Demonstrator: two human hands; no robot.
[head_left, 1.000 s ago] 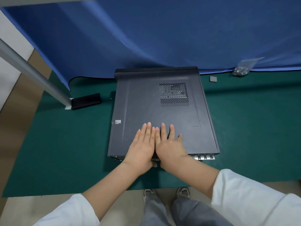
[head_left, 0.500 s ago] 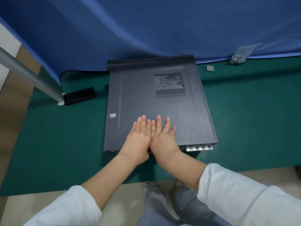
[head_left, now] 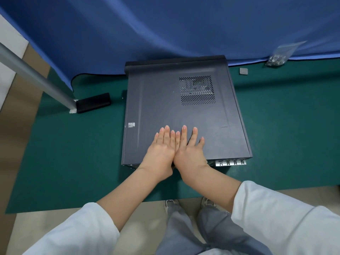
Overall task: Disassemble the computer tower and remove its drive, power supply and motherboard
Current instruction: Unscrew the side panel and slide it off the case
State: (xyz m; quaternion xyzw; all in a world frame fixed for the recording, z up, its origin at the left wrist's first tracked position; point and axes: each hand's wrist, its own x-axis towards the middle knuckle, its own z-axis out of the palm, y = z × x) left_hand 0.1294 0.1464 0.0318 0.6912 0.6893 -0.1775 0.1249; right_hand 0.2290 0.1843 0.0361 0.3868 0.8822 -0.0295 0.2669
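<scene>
A black computer tower lies on its side on the green mat, its side panel facing up with a perforated vent at the far right. My left hand and my right hand lie flat side by side on the near part of the panel, fingers straight and pointing away from me. The rear edge with silver slot covers shows at the near right. The drive, power supply and motherboard are hidden inside the case.
A green mat covers the table under a blue cloth backdrop. A black block sits left of the tower by a grey pole. A bag of screws and a small grey square lie far right.
The view has shifted slightly, so the tower sits higher in frame. Both hands stay flat on the panel in the same spot; the right fingers spread a little.
</scene>
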